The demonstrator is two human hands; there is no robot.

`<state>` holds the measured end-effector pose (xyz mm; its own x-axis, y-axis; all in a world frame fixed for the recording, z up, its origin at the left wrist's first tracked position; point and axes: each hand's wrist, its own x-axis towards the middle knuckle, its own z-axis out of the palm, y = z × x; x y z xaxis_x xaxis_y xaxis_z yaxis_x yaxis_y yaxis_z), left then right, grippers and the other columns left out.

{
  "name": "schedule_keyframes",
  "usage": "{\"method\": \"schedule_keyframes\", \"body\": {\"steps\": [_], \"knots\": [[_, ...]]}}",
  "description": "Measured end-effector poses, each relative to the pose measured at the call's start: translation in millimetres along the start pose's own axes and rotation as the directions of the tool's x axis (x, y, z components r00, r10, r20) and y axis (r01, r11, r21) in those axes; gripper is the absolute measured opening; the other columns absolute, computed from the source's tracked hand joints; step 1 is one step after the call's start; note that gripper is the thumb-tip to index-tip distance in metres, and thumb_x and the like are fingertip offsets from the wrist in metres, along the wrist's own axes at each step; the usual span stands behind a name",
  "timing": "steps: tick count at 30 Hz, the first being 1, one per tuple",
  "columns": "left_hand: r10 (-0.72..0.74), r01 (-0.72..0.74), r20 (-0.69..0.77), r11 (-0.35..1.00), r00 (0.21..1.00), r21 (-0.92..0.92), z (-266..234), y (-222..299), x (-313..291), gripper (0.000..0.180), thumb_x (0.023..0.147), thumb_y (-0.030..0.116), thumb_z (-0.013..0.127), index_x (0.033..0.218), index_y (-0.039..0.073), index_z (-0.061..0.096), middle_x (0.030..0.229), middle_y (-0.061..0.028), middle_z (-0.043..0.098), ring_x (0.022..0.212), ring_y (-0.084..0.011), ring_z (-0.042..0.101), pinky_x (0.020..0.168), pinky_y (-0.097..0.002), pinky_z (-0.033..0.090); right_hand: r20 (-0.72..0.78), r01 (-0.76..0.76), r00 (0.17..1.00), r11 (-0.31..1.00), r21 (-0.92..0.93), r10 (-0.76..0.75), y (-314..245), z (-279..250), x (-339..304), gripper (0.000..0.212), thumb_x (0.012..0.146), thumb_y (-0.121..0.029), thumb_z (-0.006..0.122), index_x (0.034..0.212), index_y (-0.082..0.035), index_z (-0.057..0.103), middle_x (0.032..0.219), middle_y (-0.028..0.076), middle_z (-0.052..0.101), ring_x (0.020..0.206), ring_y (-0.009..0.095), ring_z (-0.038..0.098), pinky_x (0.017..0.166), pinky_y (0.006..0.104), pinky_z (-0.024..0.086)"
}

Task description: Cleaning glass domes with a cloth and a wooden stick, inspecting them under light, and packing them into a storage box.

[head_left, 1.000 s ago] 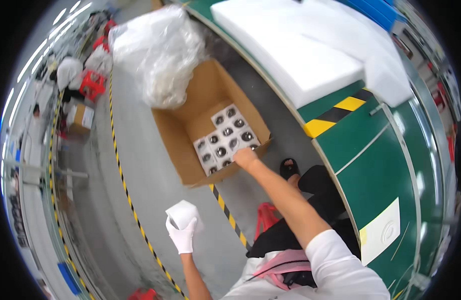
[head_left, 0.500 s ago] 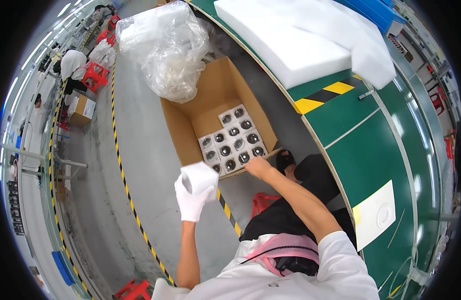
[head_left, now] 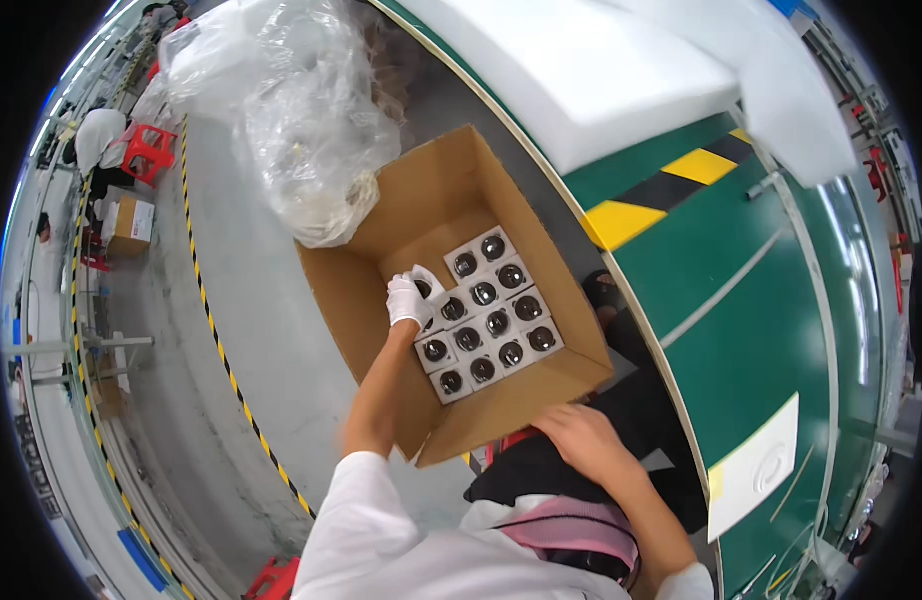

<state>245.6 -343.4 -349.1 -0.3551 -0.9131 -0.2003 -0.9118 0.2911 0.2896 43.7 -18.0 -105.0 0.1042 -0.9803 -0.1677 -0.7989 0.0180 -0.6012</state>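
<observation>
A large cardboard box [head_left: 526,407] holds rows of small white boxes [head_left: 497,336], each with a dark, glossy round piece in its top. My left hand [head_left: 405,303], in a white glove, reaches deep into the cardboard box at its left side. Its fingers are closed around one small white box [head_left: 434,284], which is at the left end of a row. A dark round piece shows partly beside the fingers. Bare and with fingers loosely stretched, my right hand [head_left: 579,436] lies at the near rim of the cardboard box, holding nothing.
Crumpled clear plastic wrapping [head_left: 306,120] hangs over the box's far left corner. To the right runs a green workbench [head_left: 721,290] with white foam sheets [head_left: 571,80] and a white card [head_left: 756,465]. Striped tape [head_left: 226,350] lines the floor; red stools [head_left: 149,152] stand farther left.
My left hand has carried the small white box forward and down into the cardboard box. My right hand has let go of the rim. The cardboard box appears nearer and larger.
</observation>
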Motion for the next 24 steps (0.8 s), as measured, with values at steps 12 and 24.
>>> {"method": "schedule_keyframes", "body": {"steps": [12,24], "knots": [[0.046,-0.048,0.031,0.997,0.998,0.056,176,-49,141,0.04,0.086,0.015,0.07,0.124,0.012,0.062,0.126,-0.0171,0.06,0.12,-0.0393,0.057,0.098,-0.0488,0.052,-0.217,-0.298,0.948,0.886,-0.355,0.232,46,-186,9,0.076,0.099,-0.051,0.054,0.154,-0.001,0.04,0.16,0.029,0.035,0.147,0.052,0.03,0.119,0.0645,0.021],[-0.276,0.142,0.255,0.885,0.927,0.443,268,1,85,0.063,0.102,0.022,0.046,0.161,0.008,0.03,0.168,-0.0145,0.024,0.157,-0.0337,0.017,0.109,-0.0789,0.027,-0.431,-0.526,0.823,0.784,-0.328,0.372,-4,-150,-56,0.089,0.098,-0.066,0.048,0.152,0.003,0.038,0.157,0.035,0.034,0.145,0.058,0.03,0.115,0.0713,0.023]]}}
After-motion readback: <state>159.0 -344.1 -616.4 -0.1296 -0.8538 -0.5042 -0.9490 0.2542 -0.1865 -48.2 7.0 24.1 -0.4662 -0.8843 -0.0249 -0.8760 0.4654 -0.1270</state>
